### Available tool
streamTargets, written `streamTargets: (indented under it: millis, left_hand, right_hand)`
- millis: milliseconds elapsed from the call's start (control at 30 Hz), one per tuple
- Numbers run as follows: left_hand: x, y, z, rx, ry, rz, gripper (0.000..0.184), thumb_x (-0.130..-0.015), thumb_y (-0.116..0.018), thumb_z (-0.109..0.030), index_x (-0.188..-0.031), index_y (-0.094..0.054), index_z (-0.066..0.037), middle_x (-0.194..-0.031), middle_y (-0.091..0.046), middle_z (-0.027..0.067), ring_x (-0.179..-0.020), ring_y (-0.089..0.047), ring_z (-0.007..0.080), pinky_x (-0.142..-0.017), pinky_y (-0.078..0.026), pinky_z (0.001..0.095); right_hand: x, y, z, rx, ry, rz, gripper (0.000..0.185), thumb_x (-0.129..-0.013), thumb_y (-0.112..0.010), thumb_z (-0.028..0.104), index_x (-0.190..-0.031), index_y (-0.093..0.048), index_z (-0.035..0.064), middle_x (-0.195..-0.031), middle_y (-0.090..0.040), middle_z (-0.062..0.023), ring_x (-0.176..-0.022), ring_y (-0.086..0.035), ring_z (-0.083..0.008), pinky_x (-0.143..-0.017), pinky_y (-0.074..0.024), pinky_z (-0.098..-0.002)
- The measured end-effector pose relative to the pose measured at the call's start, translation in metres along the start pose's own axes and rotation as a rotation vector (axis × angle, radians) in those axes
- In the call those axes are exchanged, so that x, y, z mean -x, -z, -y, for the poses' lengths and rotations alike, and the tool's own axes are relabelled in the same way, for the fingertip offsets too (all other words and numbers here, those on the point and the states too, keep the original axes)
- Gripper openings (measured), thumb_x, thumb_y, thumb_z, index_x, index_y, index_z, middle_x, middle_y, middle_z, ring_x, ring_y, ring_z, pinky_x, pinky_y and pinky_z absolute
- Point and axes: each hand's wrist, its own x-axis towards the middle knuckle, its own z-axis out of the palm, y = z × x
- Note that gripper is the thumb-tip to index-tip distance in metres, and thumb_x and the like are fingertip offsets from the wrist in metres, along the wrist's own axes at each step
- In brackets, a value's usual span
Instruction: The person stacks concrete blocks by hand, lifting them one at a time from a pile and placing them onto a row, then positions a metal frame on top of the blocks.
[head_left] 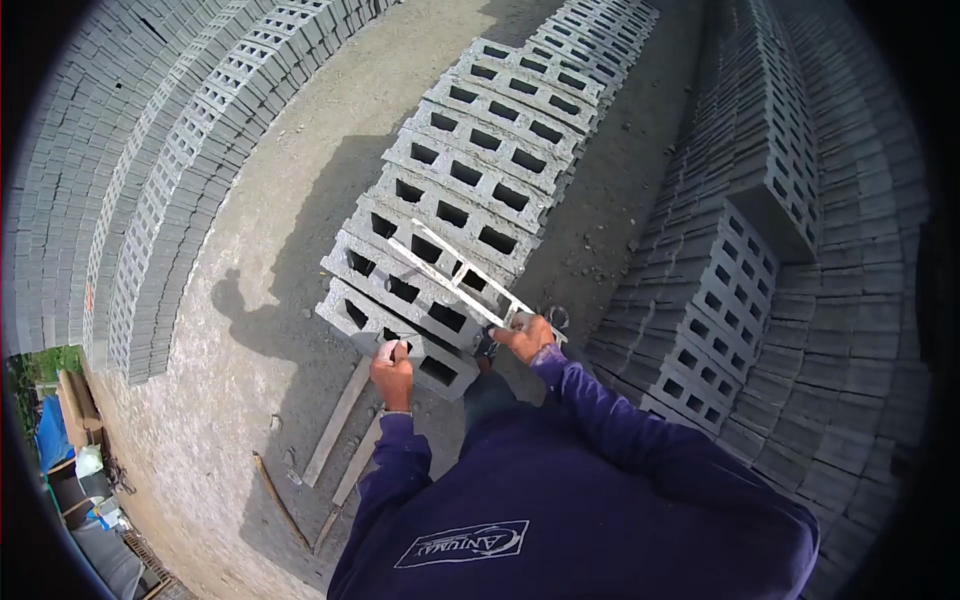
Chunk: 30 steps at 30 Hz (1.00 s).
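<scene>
A long row of grey hollow concrete blocks (465, 172) runs away from me, holes facing up. My right hand (528, 337) is wrapped round one end of a pale, narrow frame (448, 272) with two long bars and short crosspieces, which lies over the nearer blocks. My left hand (392, 372) is closed at the near edge of the closest block (436, 368); its fingertips are by one of the holes, and what they grip, if anything, is too small to make out.
Stacked blocks (190, 120) curve along the left, and more stacks (718, 315) stand on the right. Wooden planks (338, 420) and a stick (280, 500) lie on the ground near my left arm. A blue tarp (54, 435) and other items are at the lower left.
</scene>
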Motion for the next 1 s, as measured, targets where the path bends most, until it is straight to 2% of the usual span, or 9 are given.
streamTargets:
  millis: [100,167,500,567,633,833,867,933,1000]
  left_hand:
    - [0.019,0.016,-0.103,0.208,0.269,0.171,0.023,-0.091,-0.064,-0.018,-0.094,-0.068,0.004,-0.076,-0.064,0.0035,-0.067,-0.057,0.0108,-0.060,-0.045,0.0270]
    - [0.028,0.014,-0.152,0.261,0.219,0.231,0.019,-0.091,-0.066,-0.017,-0.096,-0.069,0.002,-0.077,-0.065,0.0037,-0.066,-0.057,0.0105,-0.062,-0.047,0.0247]
    - [-0.008,-0.088,-0.432,0.533,-0.457,0.806,0.021,-0.087,-0.066,-0.017,-0.086,-0.064,0.003,-0.076,-0.063,0.0110,-0.073,-0.059,0.0186,-0.069,-0.047,0.0304]
    - [-0.016,-0.106,-0.453,0.566,-0.502,0.809,0.021,-0.086,-0.067,-0.018,-0.085,-0.064,0.003,-0.075,-0.063,0.0108,-0.074,-0.059,0.0192,-0.071,-0.048,0.0317]
    - [-0.022,-0.120,-0.472,0.600,-0.530,0.815,0.021,-0.086,-0.067,-0.018,-0.084,-0.064,0.002,-0.075,-0.063,0.0106,-0.075,-0.060,0.0198,-0.072,-0.049,0.0331]
    - [-0.060,-0.125,-0.490,0.513,-0.517,0.581,0.017,-0.089,-0.064,-0.015,-0.086,-0.063,0.001,-0.078,-0.062,0.0100,-0.078,-0.058,0.0193,-0.078,-0.047,0.0343]
    - [-0.066,-0.110,-0.489,0.483,-0.503,0.550,0.017,-0.089,-0.064,-0.015,-0.086,-0.063,0.001,-0.078,-0.062,0.0100,-0.078,-0.058,0.0193,-0.078,-0.047,0.0343]
    - [-0.086,-0.085,-0.491,0.402,-0.503,0.373,0.016,-0.096,-0.058,-0.013,-0.095,-0.061,0.003,-0.083,-0.059,0.0086,-0.079,-0.055,0.0185,-0.082,-0.045,0.0350]
    - [-0.124,-0.039,-0.483,0.429,-0.494,0.112,0.017,-0.098,-0.057,-0.014,-0.100,-0.060,0.003,-0.088,-0.059,0.0087,-0.078,-0.054,0.0153,-0.076,-0.045,0.0277]
  right_hand:
    - [0.001,0.039,-0.029,-0.150,-0.040,-0.110,0.045,-0.071,-0.074,0.038,-0.082,-0.068,-0.0047,-0.066,-0.063,-0.0144,-0.066,-0.061,-0.0225,-0.063,-0.0464,-0.0384]
    - [-0.009,0.068,-0.061,-0.103,-0.090,-0.204,0.045,-0.072,-0.075,0.039,-0.085,-0.070,-0.0034,-0.070,-0.066,-0.0168,-0.070,-0.065,-0.0262,-0.066,-0.0483,-0.0390]
    - [-0.022,0.239,-0.188,-0.185,-0.311,-0.533,0.047,-0.072,-0.077,0.040,-0.087,-0.069,-0.0039,-0.085,-0.069,-0.0229,-0.083,-0.068,-0.0323,-0.073,-0.0499,-0.0416]
    - [-0.020,0.283,-0.200,-0.283,-0.261,-0.726,0.036,-0.072,-0.079,0.032,-0.071,-0.065,-0.0014,-0.063,-0.062,-0.0110,-0.059,-0.058,-0.0181,-0.058,-0.0444,-0.0370]
    - [-0.028,0.344,-0.211,-0.357,-0.229,-0.841,0.035,-0.070,-0.081,0.029,-0.066,-0.063,-0.0005,-0.060,-0.059,-0.0063,-0.056,-0.052,-0.0134,-0.054,-0.0416,-0.0346]
    - [-0.060,0.614,-0.203,-0.561,-0.111,-1.034,0.036,-0.071,-0.080,0.034,-0.077,-0.070,0.0009,-0.067,-0.063,-0.0043,-0.056,-0.056,-0.0141,-0.055,-0.0443,-0.0306]
    - [-0.052,0.655,-0.180,-0.431,-0.161,-1.081,0.044,-0.073,-0.077,0.042,-0.083,-0.070,-0.0003,-0.068,-0.064,-0.0066,-0.059,-0.061,-0.0207,-0.058,-0.0477,-0.0335]
    - [-0.081,0.737,-0.200,0.410,-0.354,-1.226,0.065,-0.078,-0.066,0.055,-0.109,-0.066,-0.0024,-0.100,-0.069,-0.0209,-0.097,-0.066,-0.0339,-0.084,-0.0492,-0.0414]
    - [-0.094,0.774,-0.186,0.571,-0.443,-1.152,0.064,-0.081,-0.063,0.055,-0.114,-0.065,-0.0002,-0.111,-0.067,-0.0214,-0.106,-0.064,-0.0328,-0.089,-0.0472,-0.0406]
